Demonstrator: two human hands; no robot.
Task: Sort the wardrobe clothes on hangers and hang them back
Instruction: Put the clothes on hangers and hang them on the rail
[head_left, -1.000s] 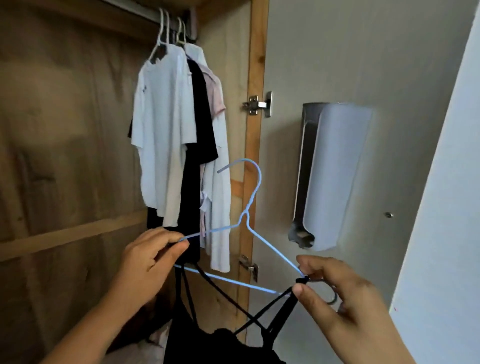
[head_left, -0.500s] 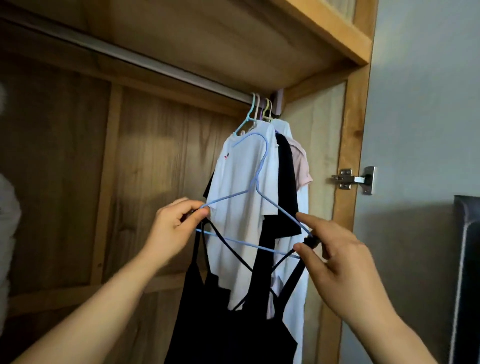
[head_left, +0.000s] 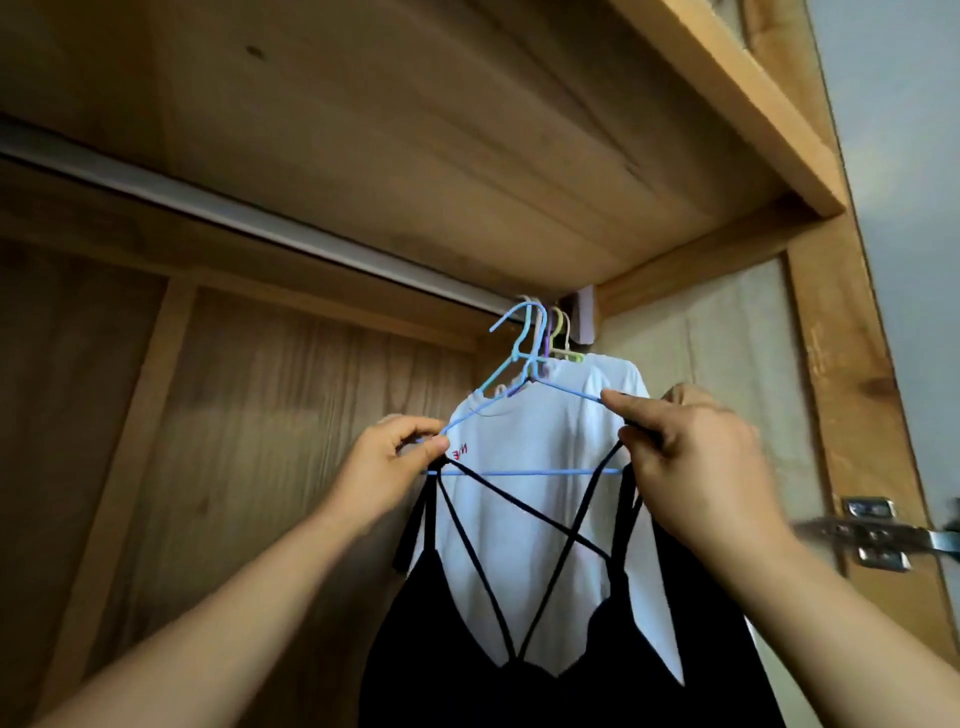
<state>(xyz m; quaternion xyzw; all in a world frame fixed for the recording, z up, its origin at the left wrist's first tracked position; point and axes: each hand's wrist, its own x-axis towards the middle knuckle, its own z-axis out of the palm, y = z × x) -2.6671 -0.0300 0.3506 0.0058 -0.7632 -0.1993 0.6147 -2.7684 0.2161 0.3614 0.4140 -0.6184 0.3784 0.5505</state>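
Note:
A black strappy top (head_left: 447, 654) hangs by its thin straps from a light blue wire hanger (head_left: 524, 472). My left hand (head_left: 395, 462) pinches the hanger's left corner together with a strap. My right hand (head_left: 691, 467) pinches the right corner and its strap. The hanger's hook reaches up close to the metal rail (head_left: 249, 221), just left of the hooks that hang there. Behind it a white T-shirt (head_left: 540, 436) with small red print hangs at the rail's right end. A dark garment shows behind my right wrist.
Several coloured hanger hooks (head_left: 550, 332) crowd the rail's right end by the wardrobe's side panel (head_left: 727, 364). A wooden shelf (head_left: 467, 130) lies close above the rail. A metal door hinge (head_left: 878, 535) sticks out at the right. The rail runs bare to the left.
Both hands have lifted the hanger with the black top up and toward the rail. My view has tilted upward, so the shelf now fills the top.

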